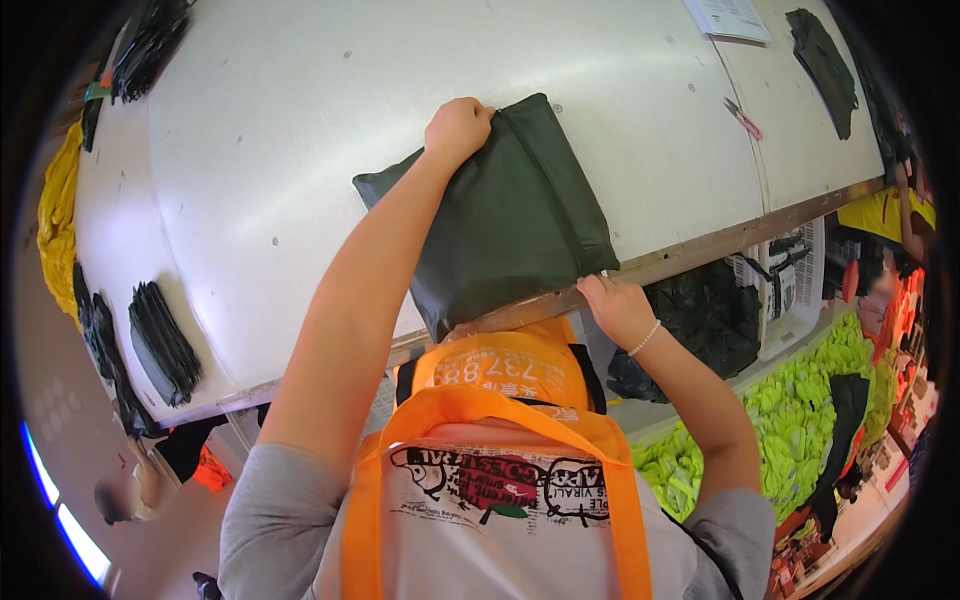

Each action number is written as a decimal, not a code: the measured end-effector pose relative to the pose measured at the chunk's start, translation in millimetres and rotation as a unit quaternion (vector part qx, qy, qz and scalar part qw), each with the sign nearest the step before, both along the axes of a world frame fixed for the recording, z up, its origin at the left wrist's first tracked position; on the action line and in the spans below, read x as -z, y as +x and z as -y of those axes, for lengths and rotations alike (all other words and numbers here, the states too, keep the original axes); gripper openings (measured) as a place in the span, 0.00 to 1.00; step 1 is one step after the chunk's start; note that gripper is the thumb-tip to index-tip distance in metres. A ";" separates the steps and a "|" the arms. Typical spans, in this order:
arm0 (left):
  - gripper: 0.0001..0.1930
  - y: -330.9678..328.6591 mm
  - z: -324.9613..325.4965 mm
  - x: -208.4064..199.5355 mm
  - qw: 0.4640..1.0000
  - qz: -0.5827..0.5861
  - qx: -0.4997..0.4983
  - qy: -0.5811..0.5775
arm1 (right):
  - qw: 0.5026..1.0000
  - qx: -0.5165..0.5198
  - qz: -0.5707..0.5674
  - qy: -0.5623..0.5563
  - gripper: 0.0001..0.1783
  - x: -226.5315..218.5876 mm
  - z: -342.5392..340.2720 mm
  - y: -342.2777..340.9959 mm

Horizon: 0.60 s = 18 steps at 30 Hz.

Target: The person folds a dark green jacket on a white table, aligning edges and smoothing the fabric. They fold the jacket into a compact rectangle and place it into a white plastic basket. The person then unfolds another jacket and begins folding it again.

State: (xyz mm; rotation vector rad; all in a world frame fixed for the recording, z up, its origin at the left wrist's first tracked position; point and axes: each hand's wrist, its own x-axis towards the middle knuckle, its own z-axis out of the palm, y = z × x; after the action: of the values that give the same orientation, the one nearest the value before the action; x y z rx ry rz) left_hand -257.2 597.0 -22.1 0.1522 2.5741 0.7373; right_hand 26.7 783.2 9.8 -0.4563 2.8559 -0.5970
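On the left of the white surface (300, 180) lies a stack of black pieces (160, 345). The left hand (458, 128) grips the far edge of the dark green folded fabric (500, 215), fingers closed. The right hand (615, 308) pinches its near corner at the surface's edge. The fabric looks already folded, not yet stacked.

The single head camera looked steeply down from above the person's chest, close over the white table (300, 180), its fisheye rim bending the table's edges.

A dark green folded fabric piece (500, 215) lay flat and skewed at the white table's (300, 150) near edge, its near corner overhanging the edge.
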 end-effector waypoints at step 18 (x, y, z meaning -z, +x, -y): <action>0.36 213.1 90.4 -2.2 0.941 -0.183 -0.266 0.101 | 0.895 0.339 0.115 -0.266 0.33 45.5 1.0 -71.5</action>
State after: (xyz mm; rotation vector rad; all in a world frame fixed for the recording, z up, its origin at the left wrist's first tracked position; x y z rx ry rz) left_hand -44.2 506.6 -19.9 -0.3995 2.9187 1.2731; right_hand -44.8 782.2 -35.7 0.5554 2.5323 -1.4478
